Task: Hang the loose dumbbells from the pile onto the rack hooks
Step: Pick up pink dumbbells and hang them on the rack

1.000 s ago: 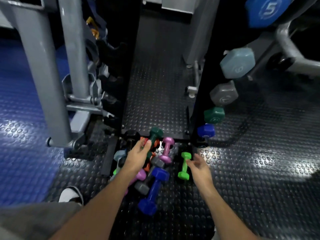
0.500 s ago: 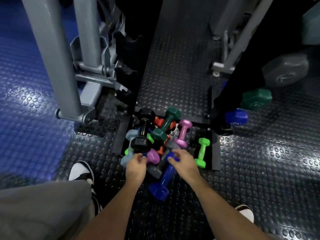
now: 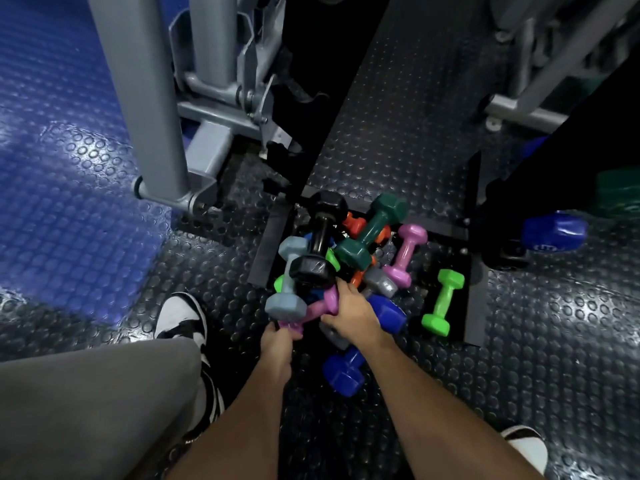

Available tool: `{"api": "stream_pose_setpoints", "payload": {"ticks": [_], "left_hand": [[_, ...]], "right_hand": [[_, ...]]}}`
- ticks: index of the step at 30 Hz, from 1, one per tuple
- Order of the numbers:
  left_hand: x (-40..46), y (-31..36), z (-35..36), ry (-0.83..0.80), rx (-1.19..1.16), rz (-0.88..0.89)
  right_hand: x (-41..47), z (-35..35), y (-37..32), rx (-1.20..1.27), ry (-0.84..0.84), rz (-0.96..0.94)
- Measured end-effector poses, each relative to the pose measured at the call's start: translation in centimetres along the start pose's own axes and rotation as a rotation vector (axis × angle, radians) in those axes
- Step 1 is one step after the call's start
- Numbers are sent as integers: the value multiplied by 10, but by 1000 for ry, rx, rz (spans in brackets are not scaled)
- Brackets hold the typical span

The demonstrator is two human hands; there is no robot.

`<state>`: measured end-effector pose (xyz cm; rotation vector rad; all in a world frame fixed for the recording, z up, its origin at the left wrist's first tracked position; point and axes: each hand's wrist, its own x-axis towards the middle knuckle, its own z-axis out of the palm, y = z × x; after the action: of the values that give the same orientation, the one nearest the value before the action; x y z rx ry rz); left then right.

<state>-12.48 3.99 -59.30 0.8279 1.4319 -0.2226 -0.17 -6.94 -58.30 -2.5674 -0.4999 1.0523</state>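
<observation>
floor [image 3: 519, 393]: dark studded rubber, with a blue studded section at its left edge.
machine frame [image 3: 145, 98]: grey steel posts standing at the far left part of the floor.
rack [image 3: 588, 133]: black upright at the far right; a blue hung dumbbell [image 3: 554, 233] sits at its lowest visible level, and a green one [image 3: 620, 192] just above it is cut by the picture's edge.
rack base [image 3: 464, 313]: flat black frame on the floor between the two uprights, carrying the pile.
pile [image 3: 349, 258]: loose dumbbells heaped on the left part of the base, lying crosswise over one another.
black dumbbell [image 3: 318, 244]: on top of the pile at its left, the largest there.
dark green dumbbell [image 3: 370, 230]: slanted across the far side of the pile.
blue dumbbell [image 3: 346, 372]: at the near edge, its near end off the base and its shaft under the right forearm.
grey-blue dumbbell [image 3: 291, 278]: leaning at the pile's left edge.
pink dumbbell [image 3: 405, 254]: right side of the pile.
bright green dumbbell [image 3: 443, 303]: alone on the right part of the base, apart from the heap.
purple dumbbell [image 3: 311, 313]: near edge of the pile, tilted, held at both ends.
left hand [image 3: 280, 341]: fingers curled round the purple dumbbell's near end.
right hand [image 3: 353, 310]: gripping its far end, just beside the left hand.
</observation>
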Motion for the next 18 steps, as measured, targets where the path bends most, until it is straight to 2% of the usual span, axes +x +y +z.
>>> {"api": "stream_pose_setpoints", "payload": {"ticks": [4, 8, 14, 18], "left_hand": [[7, -5, 3, -4, 10, 5], [-1, -6, -6, 15, 93, 29], [-37, 0, -11, 11, 205, 117], [-68, 5, -9, -116, 278, 153]], "right_hand": [[-7, -9, -7, -131, -41, -2], [-28, -11, -18, -158, 22, -16], [-60, -34, -17, 3, 63, 43], [-88, -67, -3, 73, 95, 41]]}}
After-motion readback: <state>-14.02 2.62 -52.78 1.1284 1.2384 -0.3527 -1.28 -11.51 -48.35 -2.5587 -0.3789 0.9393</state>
